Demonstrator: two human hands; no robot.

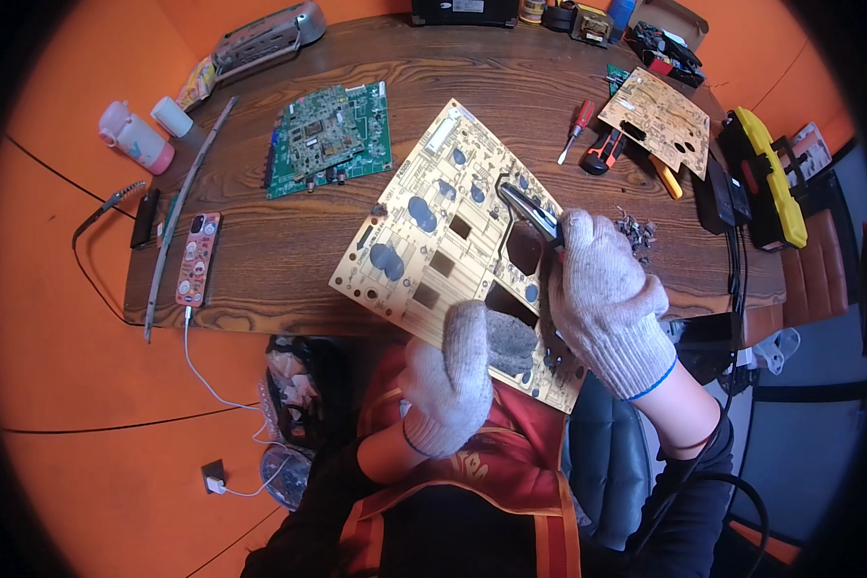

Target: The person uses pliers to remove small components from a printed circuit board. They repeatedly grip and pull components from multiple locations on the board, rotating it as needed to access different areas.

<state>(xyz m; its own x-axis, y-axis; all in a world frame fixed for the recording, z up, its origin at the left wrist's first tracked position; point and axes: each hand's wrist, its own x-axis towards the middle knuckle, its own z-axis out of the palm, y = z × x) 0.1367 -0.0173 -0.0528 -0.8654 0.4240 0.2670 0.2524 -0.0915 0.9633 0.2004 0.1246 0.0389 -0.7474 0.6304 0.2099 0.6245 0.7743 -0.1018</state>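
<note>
A large tan circuit board (409, 226), with holes, cutouts and dark round patches, is held tilted over the near edge of the table. My left hand (450, 380), in a pale knitted glove, grips its near edge with the thumb on top; some fingers show through a cutout. Over the board's right side, my right hand (607, 289), gloved too, is closed round pliers with a tapered silver head (530, 210). Their tip meets the board beside a dark-outlined cutout, though whether the jaws grip anything is too small to tell. The handles are mostly hidden by the glove.
Stacked green circuit boards (328, 140) lie at the back left, near a phone (198, 258) on a white cable and a long stick (188, 207). To the right are a red screwdriver (577, 130), another tan board (657, 116), small scraps (636, 231) and a yellow-black case (766, 178).
</note>
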